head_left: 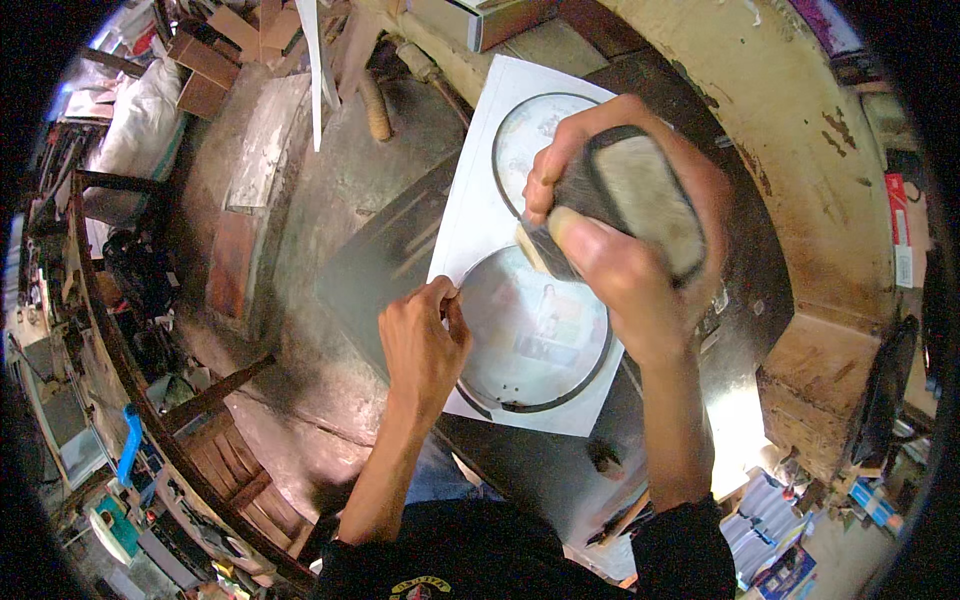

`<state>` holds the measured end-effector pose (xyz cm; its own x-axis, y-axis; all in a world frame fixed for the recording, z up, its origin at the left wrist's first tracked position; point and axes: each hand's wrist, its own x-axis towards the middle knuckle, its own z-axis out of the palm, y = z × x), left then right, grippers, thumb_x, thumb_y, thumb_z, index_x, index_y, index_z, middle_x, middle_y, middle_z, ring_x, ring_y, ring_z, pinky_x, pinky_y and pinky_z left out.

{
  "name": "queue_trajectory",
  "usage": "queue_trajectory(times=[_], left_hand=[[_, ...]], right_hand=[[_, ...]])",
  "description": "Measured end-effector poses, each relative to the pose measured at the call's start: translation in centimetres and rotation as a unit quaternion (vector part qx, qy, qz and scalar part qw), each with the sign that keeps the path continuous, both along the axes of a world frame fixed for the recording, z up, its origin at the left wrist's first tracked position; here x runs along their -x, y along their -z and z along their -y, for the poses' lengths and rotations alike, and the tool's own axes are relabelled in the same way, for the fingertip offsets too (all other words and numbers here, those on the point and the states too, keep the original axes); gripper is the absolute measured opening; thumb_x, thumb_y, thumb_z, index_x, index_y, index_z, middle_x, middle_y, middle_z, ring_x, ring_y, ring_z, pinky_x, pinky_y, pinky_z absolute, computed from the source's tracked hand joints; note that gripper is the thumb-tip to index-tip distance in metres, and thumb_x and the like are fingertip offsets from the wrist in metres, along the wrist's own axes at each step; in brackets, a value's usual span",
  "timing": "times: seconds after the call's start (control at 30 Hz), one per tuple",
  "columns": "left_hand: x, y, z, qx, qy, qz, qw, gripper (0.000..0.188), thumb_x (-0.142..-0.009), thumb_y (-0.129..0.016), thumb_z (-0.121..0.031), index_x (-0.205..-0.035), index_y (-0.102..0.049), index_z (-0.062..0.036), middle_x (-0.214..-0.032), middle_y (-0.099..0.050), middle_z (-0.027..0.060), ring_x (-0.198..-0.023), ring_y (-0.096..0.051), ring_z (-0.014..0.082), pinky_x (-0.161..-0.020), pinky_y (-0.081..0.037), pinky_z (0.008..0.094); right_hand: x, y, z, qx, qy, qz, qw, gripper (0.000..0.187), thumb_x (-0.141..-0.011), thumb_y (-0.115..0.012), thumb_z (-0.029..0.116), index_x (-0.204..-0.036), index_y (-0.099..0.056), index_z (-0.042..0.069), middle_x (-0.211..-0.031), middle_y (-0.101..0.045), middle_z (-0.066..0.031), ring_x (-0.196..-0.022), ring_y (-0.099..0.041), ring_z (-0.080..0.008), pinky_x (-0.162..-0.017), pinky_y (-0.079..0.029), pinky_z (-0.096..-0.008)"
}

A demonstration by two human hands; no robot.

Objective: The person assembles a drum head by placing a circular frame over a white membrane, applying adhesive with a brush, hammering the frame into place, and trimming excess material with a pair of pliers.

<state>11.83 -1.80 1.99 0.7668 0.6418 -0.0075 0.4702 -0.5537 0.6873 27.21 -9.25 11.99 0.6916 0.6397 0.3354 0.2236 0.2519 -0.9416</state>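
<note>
A white sheet (pixel 468 215) with two big dark-rimmed circles lies slanted across a dark board. Inside the lower circle (pixel 530 335), faint coloured pictures show; the upper circle (pixel 525 125) is partly covered by my right hand (pixel 630 270). That hand is closed around a dark, rounded block (pixel 645 195) with a pale beige face, blurred by motion. A pale strip (pixel 532 248) juts from under the block, over the sheet between the circles. At the sheet's left edge, my left hand (pixel 425 335) has thumb and fingertips pinched together on the paper.
The dark board (pixel 385 275) runs under the sheet. A worn cream-coloured surface (pixel 800 150) curves along the right. Cardboard boxes (pixel 215 55) and a white sack (pixel 140 120) sit at the far left. A wooden rail (pixel 130 390) crosses the left side, with clutter beyond it.
</note>
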Motion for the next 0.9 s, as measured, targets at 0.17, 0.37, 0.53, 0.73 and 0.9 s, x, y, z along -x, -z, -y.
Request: queue_trajectory(times=[0.17, 0.37, 0.53, 0.73, 0.9], left_hand=[[0.0, 0.5, 0.4, -0.042, 0.008, 0.014, 0.999, 0.008, -0.069, -0.062, 0.004, -0.072, -0.062, -0.0032, -0.066, -0.062, 0.0158, -0.059, -0.062, 0.0355, -0.056, -0.047, 0.0433], [0.1, 0.3, 0.8, -0.003, -0.055, 0.042, 0.998, 0.006, -0.066, -0.063, 0.001, -0.071, -0.062, -0.0032, -0.067, -0.063, 0.0163, -0.061, -0.062, 0.0377, -0.059, -0.049, 0.0443], [0.5, -0.5, 0.7, 0.072, -0.093, -0.035, 0.992, 0.005, -0.069, -0.064, -0.003, -0.074, -0.065, -0.0032, -0.069, -0.064, 0.0197, -0.065, -0.064, 0.0412, -0.061, -0.05, 0.047], [3.1, -1.1, 1.1, 0.038, -0.074, -0.032, 0.996, 0.014, -0.076, -0.072, -0.01, -0.073, -0.065, 0.0018, -0.072, -0.068, 0.0204, -0.067, -0.069, 0.0369, -0.063, -0.053, 0.0432], [5.0, 0.5, 1.8, 0.064, -0.041, -0.051, 0.996, 0.011, -0.077, -0.072, -0.006, -0.08, -0.07, 0.0046, -0.069, -0.068, 0.0204, -0.065, -0.07, 0.0344, -0.062, -0.054, 0.0406]], right_hand=[[0.1, 1.1, -0.2, -0.009, -0.049, 0.01, 0.999, 0.021, -0.069, -0.068, 0.013, -0.083, -0.059, 0.001, -0.063, -0.059, -0.002, -0.056, -0.059, -0.0104, -0.054, -0.048, -0.0264], [1.4, 0.5, -0.9, -0.036, -0.044, 0.034, 0.998, 0.027, -0.067, -0.07, 0.019, -0.084, -0.058, 0.002, -0.063, -0.059, -0.0032, -0.055, -0.06, -0.0122, -0.053, -0.048, -0.0264], [2.6, 1.0, -2.2, -0.053, -0.027, 0.056, 0.997, 0.031, -0.066, -0.072, 0.02, -0.089, -0.059, 0.003, -0.065, -0.059, -0.0057, -0.059, -0.061, -0.0146, -0.057, -0.05, -0.0288], [1.2, -2.5, -0.9, -0.004, -0.086, 0.04, 0.995, 0.025, -0.069, -0.07, 0.015, -0.087, -0.058, 0.002, -0.066, -0.061, -0.0023, -0.059, -0.06, -0.0096, -0.055, -0.049, -0.0268], [1.4, -2.6, -1.1, -0.004, -0.071, 0.103, 0.992, 0.023, -0.07, -0.058, 0.011, -0.087, -0.059, -0.003, -0.075, -0.062, -0.0075, -0.067, -0.057, -0.0107, -0.063, -0.047, -0.0239]])
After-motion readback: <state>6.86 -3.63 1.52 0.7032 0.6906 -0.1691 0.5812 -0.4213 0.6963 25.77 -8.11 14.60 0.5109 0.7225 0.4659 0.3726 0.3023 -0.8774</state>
